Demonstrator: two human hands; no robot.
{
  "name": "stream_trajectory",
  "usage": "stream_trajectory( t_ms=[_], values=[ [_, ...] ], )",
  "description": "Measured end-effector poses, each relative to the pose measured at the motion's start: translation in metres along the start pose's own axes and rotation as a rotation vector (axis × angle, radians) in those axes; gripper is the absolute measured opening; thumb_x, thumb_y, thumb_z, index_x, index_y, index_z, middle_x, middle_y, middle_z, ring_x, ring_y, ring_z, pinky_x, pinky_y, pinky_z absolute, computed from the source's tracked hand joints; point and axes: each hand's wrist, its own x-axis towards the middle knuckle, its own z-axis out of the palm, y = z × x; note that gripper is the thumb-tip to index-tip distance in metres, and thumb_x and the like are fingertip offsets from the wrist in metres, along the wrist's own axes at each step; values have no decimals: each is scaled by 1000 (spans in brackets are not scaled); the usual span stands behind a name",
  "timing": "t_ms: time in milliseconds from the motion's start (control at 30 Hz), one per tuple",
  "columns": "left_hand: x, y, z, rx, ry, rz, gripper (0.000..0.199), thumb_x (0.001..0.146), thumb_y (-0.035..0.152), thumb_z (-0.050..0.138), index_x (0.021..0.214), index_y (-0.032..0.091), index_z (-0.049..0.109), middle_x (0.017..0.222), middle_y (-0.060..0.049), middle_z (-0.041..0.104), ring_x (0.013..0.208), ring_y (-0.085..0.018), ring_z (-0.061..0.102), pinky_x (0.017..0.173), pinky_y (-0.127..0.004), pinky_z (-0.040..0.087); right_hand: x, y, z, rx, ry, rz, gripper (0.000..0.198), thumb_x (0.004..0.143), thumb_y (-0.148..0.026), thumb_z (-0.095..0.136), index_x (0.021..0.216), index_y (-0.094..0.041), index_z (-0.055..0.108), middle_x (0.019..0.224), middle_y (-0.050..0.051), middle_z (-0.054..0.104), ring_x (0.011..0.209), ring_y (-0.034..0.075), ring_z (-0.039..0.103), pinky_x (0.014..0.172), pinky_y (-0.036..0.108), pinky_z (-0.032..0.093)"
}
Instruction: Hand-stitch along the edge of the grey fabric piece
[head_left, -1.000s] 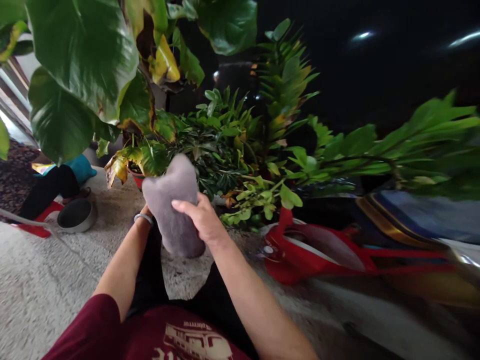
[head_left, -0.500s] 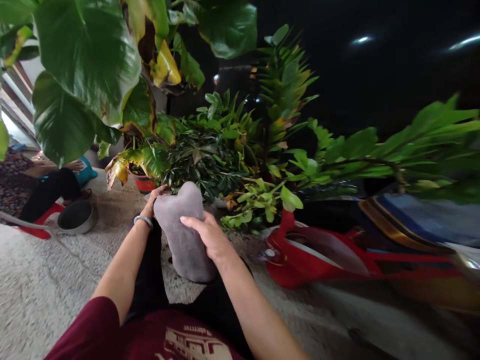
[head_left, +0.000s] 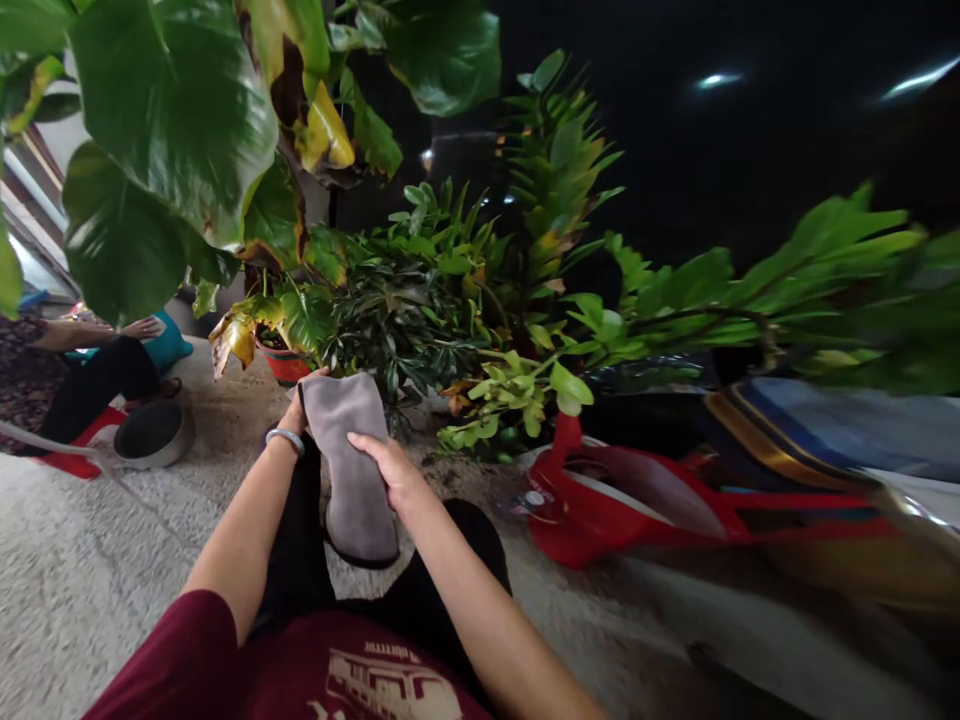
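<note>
A grey, soft-looking cloth (head_left: 351, 470) with a dark edge hangs between my knees, narrower in its middle. My left hand (head_left: 298, 408) wears a pale bracelet at the wrist and grips the upper left edge; most of its fingers are behind the cloth. On the right side, my right hand (head_left: 391, 472) pinches the cloth with the thumb across its front and the other fingers out of sight behind.
Ahead stand potted plants, one in a red pot (head_left: 285, 362). At right are a red plastic basket (head_left: 577, 530) and folded fabrics (head_left: 817, 425). On the left, a seated person (head_left: 82, 375) is near a grey bowl (head_left: 154, 435) on the concrete floor (head_left: 120, 540).
The cloth has become narrower and flatter, its top corner no longer bulging, and its dark lower edge shows more. My right hand has moved slightly left and down with it.
</note>
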Motion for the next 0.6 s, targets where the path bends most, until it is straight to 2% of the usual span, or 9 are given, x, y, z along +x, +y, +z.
stream_trajectory(
  t_ms=[67,133,233,300,367,467,533,600],
  values=[
    [-2,2,3,43,-20,8,41,62,27,84,98,15,72,76,-3,71,69,-18,62,67,-29,49,-23,-15,-8,10,-10,-70,29,55,-35,87,75,-17,76,64,5,75,56,22,68,58,34,58],
    [-5,4,7,114,-24,64,50,58,19,82,106,14,73,83,-4,73,73,-18,63,65,-27,47,-32,-47,-10,40,11,-236,35,56,-38,88,81,-17,76,69,5,76,59,23,70,60,35,60],
    [-10,5,12,135,-32,124,54,57,20,80,110,13,73,97,-6,73,80,-17,64,65,-26,48,-17,-98,-7,109,69,-513,39,59,-39,86,90,-18,75,77,3,78,72,26,74,68,37,62],
    [-12,4,15,99,-43,126,54,58,22,80,111,14,72,97,-6,72,79,-16,64,66,-26,49,3,-113,-7,154,101,-522,35,60,-36,84,89,-18,74,72,2,76,76,26,75,72,37,63],
    [-13,2,17,59,-28,113,51,59,25,80,108,15,71,92,-5,69,78,-16,65,66,-26,51,15,-103,-9,182,153,-371,28,59,-33,82,82,-19,72,62,2,73,72,26,75,69,38,63],
    [-11,-2,18,46,-24,89,51,60,29,83,107,15,70,88,-4,68,77,-17,65,65,-27,52,5,-55,-17,166,228,-144,25,56,-32,82,75,-19,72,58,3,71,62,26,73,62,38,62],
    [-8,-4,18,62,-55,79,54,59,31,85,108,15,71,91,-5,68,77,-17,65,64,-28,52,-18,-24,-22,109,202,-90,30,55,-36,84,76,-18,73,60,5,73,60,27,72,60,38,61],
    [-5,-6,19,76,-83,75,51,59,34,87,104,15,71,92,-6,69,76,-17,65,64,-28,52,-40,-13,-23,55,184,-120,34,55,-39,87,78,-17,74,63,6,74,59,27,72,59,37,60]
  ],
)
